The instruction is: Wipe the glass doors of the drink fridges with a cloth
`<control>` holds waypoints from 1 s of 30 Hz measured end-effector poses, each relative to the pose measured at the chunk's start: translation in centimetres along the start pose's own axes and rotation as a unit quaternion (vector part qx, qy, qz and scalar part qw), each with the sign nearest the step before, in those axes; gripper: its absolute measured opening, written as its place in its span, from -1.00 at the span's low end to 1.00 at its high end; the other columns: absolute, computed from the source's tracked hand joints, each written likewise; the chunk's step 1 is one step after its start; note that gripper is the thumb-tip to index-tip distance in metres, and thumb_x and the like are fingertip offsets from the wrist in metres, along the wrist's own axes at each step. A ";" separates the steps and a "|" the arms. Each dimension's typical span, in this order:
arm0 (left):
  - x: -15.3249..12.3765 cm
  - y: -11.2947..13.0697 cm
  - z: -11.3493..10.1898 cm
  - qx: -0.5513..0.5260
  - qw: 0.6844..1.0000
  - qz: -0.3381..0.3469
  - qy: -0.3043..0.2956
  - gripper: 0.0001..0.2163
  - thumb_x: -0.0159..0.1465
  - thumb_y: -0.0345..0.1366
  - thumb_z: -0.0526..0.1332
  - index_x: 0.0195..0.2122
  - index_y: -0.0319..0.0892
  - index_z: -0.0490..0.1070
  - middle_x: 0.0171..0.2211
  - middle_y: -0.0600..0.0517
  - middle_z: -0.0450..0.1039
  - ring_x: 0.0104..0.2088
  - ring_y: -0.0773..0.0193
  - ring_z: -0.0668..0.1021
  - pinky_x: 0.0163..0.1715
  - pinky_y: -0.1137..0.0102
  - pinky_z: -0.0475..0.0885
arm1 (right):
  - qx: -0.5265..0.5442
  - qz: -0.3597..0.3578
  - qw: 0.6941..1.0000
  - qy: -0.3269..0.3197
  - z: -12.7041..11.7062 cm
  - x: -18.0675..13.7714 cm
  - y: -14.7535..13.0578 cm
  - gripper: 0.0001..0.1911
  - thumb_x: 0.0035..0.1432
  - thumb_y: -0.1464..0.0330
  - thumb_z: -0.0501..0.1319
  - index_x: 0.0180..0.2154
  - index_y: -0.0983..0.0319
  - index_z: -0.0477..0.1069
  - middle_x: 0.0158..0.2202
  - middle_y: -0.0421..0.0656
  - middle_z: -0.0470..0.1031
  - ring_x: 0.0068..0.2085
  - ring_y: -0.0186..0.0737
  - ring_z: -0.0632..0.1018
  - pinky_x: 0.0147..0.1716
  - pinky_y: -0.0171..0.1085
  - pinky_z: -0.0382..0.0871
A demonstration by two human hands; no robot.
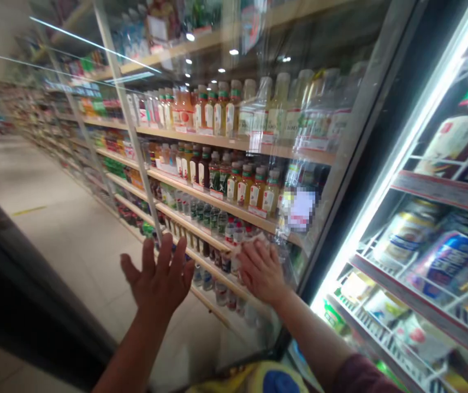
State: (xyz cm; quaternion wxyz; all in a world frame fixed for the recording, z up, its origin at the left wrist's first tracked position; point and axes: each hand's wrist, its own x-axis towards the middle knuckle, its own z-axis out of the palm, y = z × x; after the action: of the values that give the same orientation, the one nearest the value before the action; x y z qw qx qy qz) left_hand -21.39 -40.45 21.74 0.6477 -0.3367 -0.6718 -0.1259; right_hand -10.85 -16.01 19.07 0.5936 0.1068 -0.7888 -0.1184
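A large clear glass door (225, 322) with a dark frame stands in front of me. My left hand (160, 275) is raised with its fingers spread, palm toward the glass, and appears to rest against it. My right hand (260, 270) presses a pale cloth (236, 257) flat on the pane, near the door's right frame. Most of the cloth lies hidden under the fingers. Reflections streak the glass around both hands.
Lit cooler shelves (422, 284) with cans, bottles and packs stand close on the right. Through the glass I see store shelves of bottled drinks (237, 185). A tiled aisle floor (65, 218) runs back on the left. Something yellow and blue (278, 379) shows at the bottom.
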 end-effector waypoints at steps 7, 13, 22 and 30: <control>-2.3 -1.2 -2.3 0.012 0.999 -0.013 -0.037 -0.29 0.36 -0.27 0.25 0.49 -0.21 0.02 0.48 -0.21 -0.01 0.50 -0.04 0.01 0.48 0.00 -0.14 | -0.033 0.230 0.970 0.073 -1.1 4.2 4.0 -0.28 0.43 0.31 -0.01 0.50 0.27 -0.21 0.49 0.14 0.03 0.53 0.12 -0.07 0.40 0.28 0.02; -8.2 -4.1 -3.9 0.043 0.992 -0.115 -0.037 -0.20 0.34 -0.31 0.21 0.52 0.01 -0.20 0.53 -0.10 -0.31 0.49 -0.31 -0.11 0.34 -0.43 -0.10 | 0.059 -0.014 0.998 -0.015 0.3 0.9 -3.7 -0.39 0.31 0.28 0.22 0.36 0.09 0.25 0.32 -0.18 0.43 0.48 -0.18 0.12 0.50 -0.10 -0.16; -11.5 -6.3 -3.4 0.038 0.994 -0.094 -0.045 -0.17 0.31 -0.35 0.27 0.52 -0.01 -0.15 0.51 -0.25 -0.20 0.48 -0.35 -0.10 0.30 -0.49 -0.06 | 0.012 0.185 0.981 0.055 -0.2 6.6 -2.0 -0.25 0.39 0.34 0.05 0.50 0.26 -0.16 0.50 0.04 0.06 0.53 0.12 -0.11 0.45 0.22 -0.04; -11.3 -6.5 -2.4 0.024 0.994 -0.100 -0.038 -0.19 0.32 -0.35 0.25 0.52 0.01 -0.15 0.52 -0.20 -0.21 0.48 -0.32 -0.09 0.31 -0.49 -0.15 | 0.041 0.032 0.998 -0.033 -0.1 4.4 -5.1 -0.36 0.38 0.37 0.07 0.44 0.18 0.09 0.45 -0.18 0.21 0.54 -0.18 -0.12 0.52 -0.03 -0.26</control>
State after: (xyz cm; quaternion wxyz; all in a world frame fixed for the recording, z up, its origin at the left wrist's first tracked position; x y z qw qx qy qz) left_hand -24.25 -49.98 13.03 0.6135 -0.2564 -0.7294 -0.1607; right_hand -11.83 -22.25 21.52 0.5656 0.1018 -0.8153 -0.0710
